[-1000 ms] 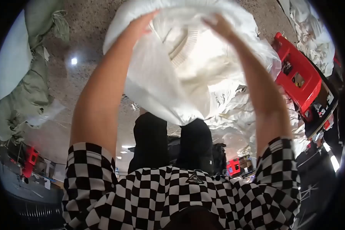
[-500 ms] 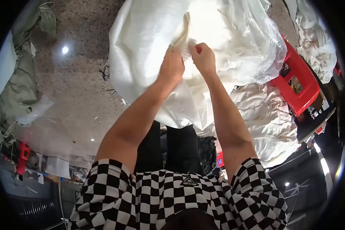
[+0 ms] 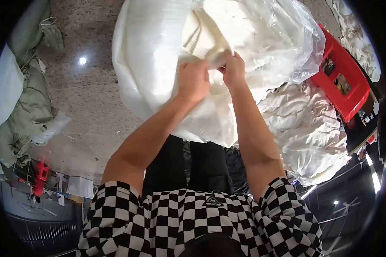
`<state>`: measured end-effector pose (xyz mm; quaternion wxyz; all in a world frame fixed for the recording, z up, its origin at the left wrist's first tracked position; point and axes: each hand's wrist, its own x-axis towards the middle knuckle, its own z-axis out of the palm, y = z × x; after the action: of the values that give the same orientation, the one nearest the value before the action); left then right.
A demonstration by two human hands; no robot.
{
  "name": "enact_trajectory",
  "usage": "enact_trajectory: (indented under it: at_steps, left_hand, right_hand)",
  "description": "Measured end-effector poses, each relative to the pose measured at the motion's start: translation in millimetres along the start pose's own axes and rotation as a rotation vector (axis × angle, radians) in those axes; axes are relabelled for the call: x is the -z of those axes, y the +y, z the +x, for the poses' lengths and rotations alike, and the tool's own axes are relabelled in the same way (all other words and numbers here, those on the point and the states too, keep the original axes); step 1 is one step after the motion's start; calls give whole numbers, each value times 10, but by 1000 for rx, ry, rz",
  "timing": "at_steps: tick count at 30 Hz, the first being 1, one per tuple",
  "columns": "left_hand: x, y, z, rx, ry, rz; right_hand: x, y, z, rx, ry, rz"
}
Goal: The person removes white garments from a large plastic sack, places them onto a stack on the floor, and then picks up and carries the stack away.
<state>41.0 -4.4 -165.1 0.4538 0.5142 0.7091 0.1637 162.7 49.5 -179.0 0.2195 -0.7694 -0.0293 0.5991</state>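
Observation:
A large white plastic bag (image 3: 146,60) lies open in front of me, its right side clear and crinkled. Cream ribbed knit fabric (image 3: 221,28) shows inside it. My left hand (image 3: 194,80) is closed on the fabric's near edge at the bag's mouth; its fingertips are partly hidden. Close by on the right, my right hand (image 3: 234,70) pinches a raised fold of the same fabric between thumb and fingers.
Crumpled white cloth (image 3: 306,128) is heaped at the right below a red plastic stool (image 3: 345,81). Grey-green sacks (image 3: 32,98) line the left side. A speckled floor (image 3: 85,94) lies between the sacks and the bag. More white cloth (image 3: 358,40) is at the far right.
A fold of the cream fabric has been lifted and spread wider between my hands. Both hands have come slightly nearer to me. The whole view has shifted a little.

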Motion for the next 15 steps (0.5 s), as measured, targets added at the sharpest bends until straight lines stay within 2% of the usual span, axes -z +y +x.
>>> enact_trajectory:
  at_steps: [1,2,3,5,8,11,12,15]
  left_hand:
    - [-5,-39,22,111,-10,-53]
    - [-21,-94,44,92,173,-84]
    - [-29,-159,78,153,170,-40]
    - [-32,-177,164,72,89,169]
    - [-43,-69,258,-3,108,304]
    - [31,112,283,10,-104,179]
    - [-13,162,238,-22,-102,49]
    - [-140,284,82,-75,-113,-266]
  right_hand:
    - [86,-11,-36,3,11,47]
    - [162,-30,-74,7,21,97]
    - [213,-45,-118,11,30,147]
    - [223,-55,-181,36,-11,91]
    - [219,-40,-172,103,-71,19]
    - [132,-74,-193,148,-122,23]
    - [147,-13,-108,179,-165,-10]
    - [64,-186,-172,161,-154,-382]
